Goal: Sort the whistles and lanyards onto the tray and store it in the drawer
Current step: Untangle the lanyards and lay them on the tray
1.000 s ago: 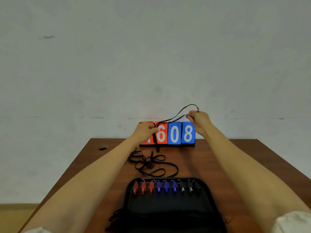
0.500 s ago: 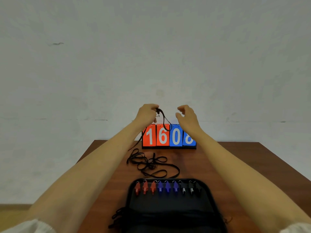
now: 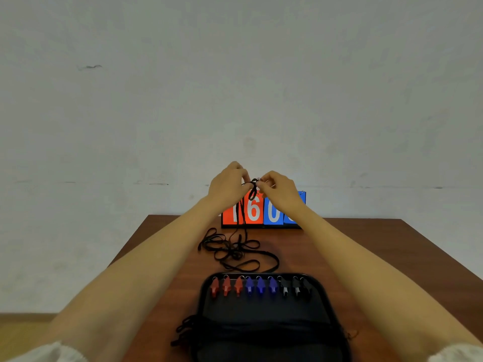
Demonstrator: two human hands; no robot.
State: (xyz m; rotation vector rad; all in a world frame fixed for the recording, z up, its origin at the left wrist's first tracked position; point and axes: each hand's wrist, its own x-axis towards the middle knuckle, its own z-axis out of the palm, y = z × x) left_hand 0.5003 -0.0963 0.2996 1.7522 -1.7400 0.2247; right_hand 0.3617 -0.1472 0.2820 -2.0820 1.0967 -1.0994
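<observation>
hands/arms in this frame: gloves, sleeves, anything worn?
No gloves: left hand and right hand are bare, forearms bare too. White sleeve cuffs show only at the bottom corners: left sleeve, right sleeve. No watch, rings or markings visible.

Black lanyard (image 3: 252, 190) raised above the worktop, bunched at top, strands hanging to a tangled black lanyard pile (image 3: 235, 250). Nine whistles (image 3: 260, 286) in a row on black tray (image 3: 324, 309): three red, three blue, three black.
</observation>
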